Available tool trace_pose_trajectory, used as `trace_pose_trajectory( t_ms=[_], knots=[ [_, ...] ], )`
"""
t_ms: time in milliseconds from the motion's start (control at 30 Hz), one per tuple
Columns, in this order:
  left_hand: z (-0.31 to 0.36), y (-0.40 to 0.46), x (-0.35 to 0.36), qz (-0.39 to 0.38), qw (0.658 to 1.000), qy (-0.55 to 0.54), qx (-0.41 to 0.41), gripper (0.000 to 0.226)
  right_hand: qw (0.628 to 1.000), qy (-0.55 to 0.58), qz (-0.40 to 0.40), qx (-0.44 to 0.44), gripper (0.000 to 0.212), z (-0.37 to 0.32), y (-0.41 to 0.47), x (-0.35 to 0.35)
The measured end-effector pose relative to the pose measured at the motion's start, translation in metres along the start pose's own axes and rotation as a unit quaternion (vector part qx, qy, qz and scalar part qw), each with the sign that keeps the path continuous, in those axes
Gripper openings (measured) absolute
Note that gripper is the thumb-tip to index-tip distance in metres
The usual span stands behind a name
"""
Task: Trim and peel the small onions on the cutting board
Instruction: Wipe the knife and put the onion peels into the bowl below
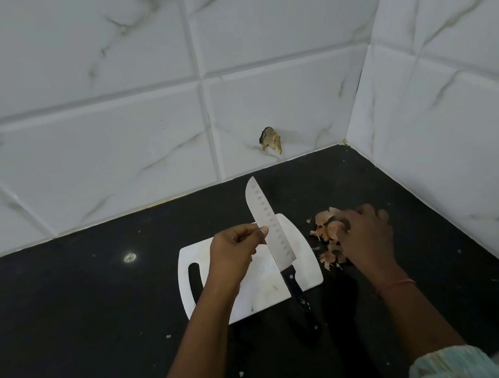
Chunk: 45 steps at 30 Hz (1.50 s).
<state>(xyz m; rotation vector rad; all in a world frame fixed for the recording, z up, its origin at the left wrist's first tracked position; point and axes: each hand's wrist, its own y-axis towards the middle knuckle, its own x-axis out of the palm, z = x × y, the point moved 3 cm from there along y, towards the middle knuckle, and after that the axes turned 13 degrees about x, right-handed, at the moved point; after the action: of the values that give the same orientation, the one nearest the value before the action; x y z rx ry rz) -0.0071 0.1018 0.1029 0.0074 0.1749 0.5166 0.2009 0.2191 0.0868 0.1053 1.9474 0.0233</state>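
Onions themselves we can't really pick out here, just a heap of papery orange-brown onion skins [328, 235] on the counter, right under and in front of our right fingertips. Whether a whole small onion is tucked under that hand, we can't tell.

Our right hand [365, 236] sits palm-down on the skin pile, fingers curled over it; can't tell if it's actually gripping anything or just resting. Our left hand [234, 250] has thumb and fingers pinched narrow, tips right up against the flat of the blade of the steel santoku knife with the black riveted handle [277, 245]. If there's something tiny between those fingers, it's too small to make out.

The knife lies diagonally across the white plastic cutting board with a handle slot [262, 289], blade pointing away past our left fingertips and the handle hanging off the near edge toward us. The board sits below the left hand, just left of the skins.

Surface is a black, slightly speckled stone countertop [82, 308] with little pale crumbs scattered on it and one bright light reflection well left of our left fingers. We're in a corner: white marble-look wall tiles [91, 147] with grey veining behind and on the right, and a chipped brownish hole in the tile [270, 139] beyond the knife tip. Pale green sleeves [452, 367] show at the bottom, a thin reddish thread [396, 285] round the right wrist.
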Motion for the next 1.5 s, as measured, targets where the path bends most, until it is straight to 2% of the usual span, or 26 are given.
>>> trace_pose_trajectory(
  t_ms=[67, 133, 167, 233, 300, 333, 400, 467, 533, 600, 667, 767, 867, 967, 1067, 1133, 1200, 1300, 1433, 1500],
  knots=[
    [0.000, 0.000, -0.001, 0.002, 1.000, -0.001, 0.001, 0.012, 0.995, 0.094, -0.005, -0.025, 0.030, -0.002, -0.002, -0.002],
    [0.000, 0.000, -0.003, 0.005, 1.000, -0.006, 0.005, 0.011, 0.971, 0.228, 0.053, -0.051, 0.018, -0.001, -0.008, -0.008],
    [0.000, 0.000, -0.004, 0.008, 1.000, -0.009, 0.007, 0.009, 0.965, 0.251, 0.061, -0.046, 0.021, -0.002, -0.009, -0.010],
    [0.000, 0.000, -0.007, 0.017, 1.000, -0.008, 0.008, 0.007, 0.978, 0.208, -0.011, -0.008, 0.019, -0.006, -0.009, -0.007],
    [-0.001, 0.000, -0.008, 0.027, 1.000, -0.007, 0.008, 0.008, 0.986, 0.142, -0.082, 0.024, 0.029, -0.006, -0.011, -0.001],
    [-0.002, 0.000, -0.008, 0.030, 0.999, -0.009, 0.008, 0.009, 0.980, 0.170, -0.105, 0.023, 0.032, -0.009, -0.014, -0.001],
    [-0.001, 0.000, -0.008, 0.031, 0.999, -0.017, 0.009, 0.009, 0.949, 0.253, -0.188, 0.002, 0.026, -0.020, -0.027, -0.004],
    [0.000, 0.000, -0.007, 0.040, 0.999, -0.026, 0.010, 0.008, 0.911, 0.235, -0.336, -0.033, 0.024, -0.033, -0.047, 0.001],
    [0.001, 0.000, -0.007, 0.065, 0.997, -0.037, 0.010, 0.008, 0.876, 0.229, -0.421, -0.055, 0.025, -0.042, -0.062, 0.011],
    [0.000, 0.001, -0.013, 0.075, 0.996, -0.040, 0.000, 0.013, 0.863, 0.275, -0.423, -0.038, 0.021, -0.046, -0.069, 0.018],
    [-0.004, 0.002, -0.020, 0.037, 0.999, -0.017, -0.009, 0.022, 0.883, 0.286, -0.372, -0.018, 0.019, -0.046, -0.065, 0.023],
    [-0.018, -0.001, -0.037, 0.028, 0.999, 0.018, -0.017, 0.033, 0.926, 0.213, -0.312, -0.011, 0.022, -0.040, -0.052, 0.037],
    [-0.031, -0.002, -0.050, 0.051, 0.997, 0.052, 0.005, 0.034, 0.945, 0.117, -0.305, -0.009, 0.030, -0.035, -0.044, 0.062],
    [-0.041, 0.000, -0.048, 0.019, 0.988, 0.154, 0.028, 0.030, 0.959, 0.076, -0.274, -0.019, 0.035, -0.040, -0.045, 0.078],
    [-0.048, -0.001, -0.022, -0.058, 0.939, 0.320, 0.110, 0.035, 0.960, 0.084, -0.266, -0.033, 0.035, -0.043, -0.049, 0.086],
    [-0.056, -0.008, 0.009, -0.132, 0.901, 0.375, 0.173, 0.043, 0.956, 0.095, -0.272, -0.049, 0.034, -0.040, -0.050, 0.087],
    [-0.066, -0.015, 0.033, -0.198, 0.869, 0.414, 0.187, 0.053, 0.953, 0.088, -0.281, -0.074, 0.029, -0.036, -0.049, 0.085],
    [-0.081, -0.020, 0.041, -0.256, 0.852, 0.423, 0.173, 0.057, 0.953, 0.082, -0.280, -0.084, 0.024, -0.027, -0.046, 0.079],
    [-0.082, -0.027, 0.041, -0.265, 0.869, 0.379, 0.176, 0.055, 0.939, 0.142, -0.309, -0.052, 0.026, -0.012, -0.049, 0.073],
    [-0.083, -0.029, 0.043, -0.265, 0.876, 0.364, 0.174, 0.055, 0.930, 0.132, -0.338, -0.052, 0.027, -0.006, -0.049, 0.070]
  ],
)
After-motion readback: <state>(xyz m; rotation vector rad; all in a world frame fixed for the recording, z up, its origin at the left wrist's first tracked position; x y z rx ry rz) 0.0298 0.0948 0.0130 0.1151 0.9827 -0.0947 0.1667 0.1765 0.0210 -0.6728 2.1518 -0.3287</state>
